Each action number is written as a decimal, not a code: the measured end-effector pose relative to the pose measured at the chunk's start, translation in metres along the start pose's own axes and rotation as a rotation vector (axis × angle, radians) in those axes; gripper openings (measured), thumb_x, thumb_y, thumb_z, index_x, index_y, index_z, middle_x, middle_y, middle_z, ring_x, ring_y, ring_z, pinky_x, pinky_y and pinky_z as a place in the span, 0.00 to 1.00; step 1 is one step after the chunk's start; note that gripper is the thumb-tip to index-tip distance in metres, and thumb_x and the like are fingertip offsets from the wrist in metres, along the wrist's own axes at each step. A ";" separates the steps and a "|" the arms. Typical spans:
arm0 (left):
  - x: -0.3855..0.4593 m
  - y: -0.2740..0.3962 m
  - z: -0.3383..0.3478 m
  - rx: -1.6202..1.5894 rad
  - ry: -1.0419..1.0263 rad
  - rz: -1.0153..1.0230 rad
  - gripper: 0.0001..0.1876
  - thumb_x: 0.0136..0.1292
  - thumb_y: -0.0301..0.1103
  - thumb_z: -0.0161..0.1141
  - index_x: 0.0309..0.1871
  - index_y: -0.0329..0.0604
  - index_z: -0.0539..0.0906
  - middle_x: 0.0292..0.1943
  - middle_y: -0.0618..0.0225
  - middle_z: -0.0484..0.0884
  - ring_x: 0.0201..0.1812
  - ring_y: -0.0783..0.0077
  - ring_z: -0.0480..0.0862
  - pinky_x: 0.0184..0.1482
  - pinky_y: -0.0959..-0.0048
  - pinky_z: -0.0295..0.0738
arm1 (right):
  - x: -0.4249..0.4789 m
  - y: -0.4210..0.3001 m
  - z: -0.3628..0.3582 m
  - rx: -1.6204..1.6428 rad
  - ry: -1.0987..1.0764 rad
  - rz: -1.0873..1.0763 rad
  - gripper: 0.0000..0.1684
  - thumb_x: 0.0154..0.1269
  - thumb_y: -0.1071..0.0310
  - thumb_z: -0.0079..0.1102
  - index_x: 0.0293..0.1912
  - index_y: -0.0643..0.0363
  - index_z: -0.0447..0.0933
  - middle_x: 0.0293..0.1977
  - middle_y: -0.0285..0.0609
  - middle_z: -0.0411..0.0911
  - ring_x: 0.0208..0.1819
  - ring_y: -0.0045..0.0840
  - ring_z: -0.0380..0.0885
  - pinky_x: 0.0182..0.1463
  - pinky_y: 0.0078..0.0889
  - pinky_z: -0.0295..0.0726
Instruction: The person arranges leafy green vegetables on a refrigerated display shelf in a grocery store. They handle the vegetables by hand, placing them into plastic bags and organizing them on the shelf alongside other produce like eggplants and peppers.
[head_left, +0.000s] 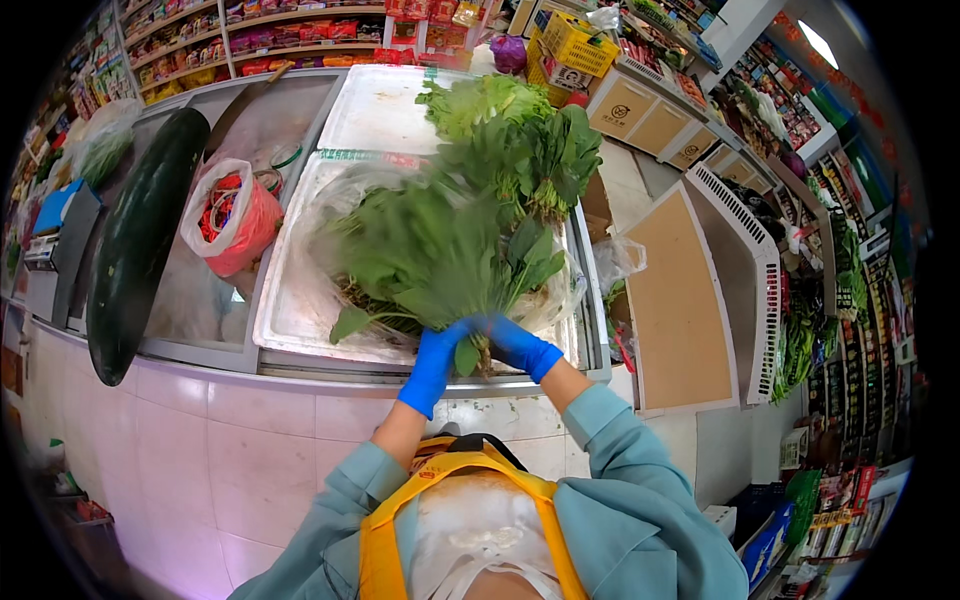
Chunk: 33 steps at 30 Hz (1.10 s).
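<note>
Both of my hands wear blue gloves and meet at the stems of a bunch of leafy greens (442, 262). My left hand (442, 352) grips the stem end from the left, and my right hand (521, 346) closes on it from the right. The leaves fan out away from me and are partly blurred. Beneath the bunch, more greens with roots (367, 304) lie on clear plastic in a white foam tray (289, 311). Farther back stand tied bunches of spinach-like greens (559, 161) and a pale green lettuce (487, 101).
To the left are a large dark green winter melon (146, 240), a long knife (240, 109) and a red plastic bag (240, 240) holding ties or rubber bands. A cardboard panel (679, 307) and a white slotted rail (757, 292) stand right. Yellow crates (577, 45) sit behind.
</note>
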<state>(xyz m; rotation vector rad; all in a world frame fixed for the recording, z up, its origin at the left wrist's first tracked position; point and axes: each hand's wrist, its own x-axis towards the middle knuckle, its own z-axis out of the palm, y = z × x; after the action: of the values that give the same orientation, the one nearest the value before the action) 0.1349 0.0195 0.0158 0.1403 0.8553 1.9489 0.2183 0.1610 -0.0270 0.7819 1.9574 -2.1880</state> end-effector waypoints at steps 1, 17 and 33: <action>-0.005 0.007 0.003 0.130 0.040 0.056 0.24 0.51 0.28 0.62 0.53 0.36 0.69 0.46 0.63 0.75 0.46 0.71 0.75 0.48 0.73 0.71 | -0.004 -0.012 0.013 0.109 -0.034 0.032 0.22 0.62 0.59 0.53 0.53 0.57 0.66 0.48 0.38 0.71 0.47 0.23 0.71 0.49 0.27 0.73; 0.011 0.024 -0.033 0.958 -0.155 -0.098 0.30 0.65 0.51 0.41 0.63 0.38 0.58 0.62 0.54 0.60 0.61 0.64 0.61 0.62 0.72 0.55 | -0.039 0.001 0.065 0.990 -0.178 -0.039 0.18 0.59 0.65 0.55 0.48 0.58 0.69 0.44 0.39 0.74 0.43 0.24 0.75 0.43 0.30 0.78; -0.009 0.046 0.037 0.686 0.019 -0.361 0.29 0.53 0.37 0.62 0.58 0.40 0.66 0.48 0.62 0.75 0.47 0.73 0.75 0.47 0.75 0.72 | -0.008 0.025 0.056 1.211 -0.365 -0.052 0.16 0.65 0.61 0.47 0.50 0.54 0.68 0.43 0.38 0.74 0.42 0.25 0.75 0.44 0.30 0.76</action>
<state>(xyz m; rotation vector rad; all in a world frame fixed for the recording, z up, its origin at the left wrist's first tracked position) 0.1217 0.0174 0.0738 0.3424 1.4284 1.2662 0.2182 0.1015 -0.0436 0.3105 0.3460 -3.1301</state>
